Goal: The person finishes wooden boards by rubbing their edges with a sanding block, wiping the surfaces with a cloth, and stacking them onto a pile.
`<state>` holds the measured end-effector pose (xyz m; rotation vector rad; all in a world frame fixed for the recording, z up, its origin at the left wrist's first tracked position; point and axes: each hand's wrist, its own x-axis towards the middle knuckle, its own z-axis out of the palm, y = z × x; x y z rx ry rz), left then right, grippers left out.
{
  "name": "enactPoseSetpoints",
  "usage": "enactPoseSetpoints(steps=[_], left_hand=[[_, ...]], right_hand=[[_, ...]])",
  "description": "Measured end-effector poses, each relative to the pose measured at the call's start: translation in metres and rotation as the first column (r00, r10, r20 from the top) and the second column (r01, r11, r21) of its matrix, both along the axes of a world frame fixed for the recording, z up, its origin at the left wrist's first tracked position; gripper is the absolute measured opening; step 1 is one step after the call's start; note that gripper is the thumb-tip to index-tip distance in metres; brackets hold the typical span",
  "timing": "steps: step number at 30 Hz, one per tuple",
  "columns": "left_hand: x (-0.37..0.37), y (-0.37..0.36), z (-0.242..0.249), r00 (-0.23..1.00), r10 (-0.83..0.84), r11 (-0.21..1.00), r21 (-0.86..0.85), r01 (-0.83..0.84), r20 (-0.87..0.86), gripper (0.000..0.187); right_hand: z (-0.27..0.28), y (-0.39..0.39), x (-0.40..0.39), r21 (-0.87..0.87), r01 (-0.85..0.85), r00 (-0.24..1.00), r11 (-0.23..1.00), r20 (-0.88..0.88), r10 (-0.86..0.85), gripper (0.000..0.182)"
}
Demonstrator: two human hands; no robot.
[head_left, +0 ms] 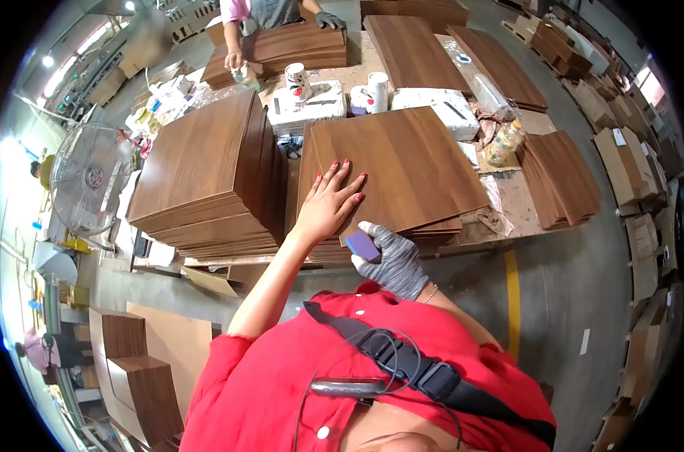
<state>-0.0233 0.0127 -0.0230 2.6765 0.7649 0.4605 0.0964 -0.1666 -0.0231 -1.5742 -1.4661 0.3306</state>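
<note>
My bare left hand (331, 202) lies flat, fingers spread, on the left part of a brown wood-grain panel (410, 162). This panel tops a stack at the table's front edge. In a grey knit glove, my right hand (391, 260) grips a small purple block (362, 245) between thumb and fingers, just off the panel's near edge. Left of my left hand stands a taller stack of brown panels (199, 162).
Across the table a co-worker's gloved hand (330, 20) rests by more panels (297, 47). White cans (377, 92), wrapped blocks (306, 108) and a bottle (505, 143) stand beyond my panel. A fan (93, 177) is at left; panel stacks (559, 177) lie right.
</note>
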Motion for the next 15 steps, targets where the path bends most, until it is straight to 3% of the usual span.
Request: enactPoseSetpoints(steps=[2, 4, 7, 10, 12, 13, 15], left_hand=[[0.001, 0.002, 0.000, 1.000, 0.007, 1.000, 0.010, -0.007, -0.010, 0.049], [-0.001, 0.001, -0.001, 1.000, -0.005, 1.000, 0.005, 0.005, -0.005, 0.049], [-0.001, 0.004, -0.002, 1.000, -0.006, 1.000, 0.010, 0.006, -0.002, 0.049], [-0.001, 0.005, -0.002, 0.999, -0.031, 0.999, 0.021, 0.031, -0.012, 0.048], [-0.001, 0.005, -0.003, 1.000, -0.017, 1.000, 0.023, 0.017, -0.014, 0.048], [-0.001, 0.005, -0.004, 1.000, -0.022, 1.000, 0.019, 0.022, -0.006, 0.048], [-0.001, 0.007, -0.007, 1.000, -0.030, 0.999, 0.029, 0.030, 0.000, 0.048]], right_hand=[[0.000, 0.007, -0.016, 0.052, 0.005, 0.990, 0.999, 0.138, -0.012, 0.060], [0.002, 0.010, -0.025, -0.019, 0.000, 0.975, 1.000, 0.224, 0.004, 0.061], [0.001, 0.003, -0.013, 0.047, 0.049, 0.980, 0.998, 0.191, -0.058, 0.056], [0.000, -0.015, 0.021, 0.109, 0.220, 0.964, 0.969, 0.127, -0.233, 0.051], [-0.001, -0.027, 0.038, 0.025, 0.398, 0.908, 0.917, 0.128, -0.398, 0.050], [-0.002, -0.029, 0.041, -0.036, 0.409, 0.913, 0.912, 0.010, -0.409, 0.051], [0.003, -0.025, 0.024, 0.017, 0.363, 0.932, 0.932, -0.012, -0.362, 0.052]])
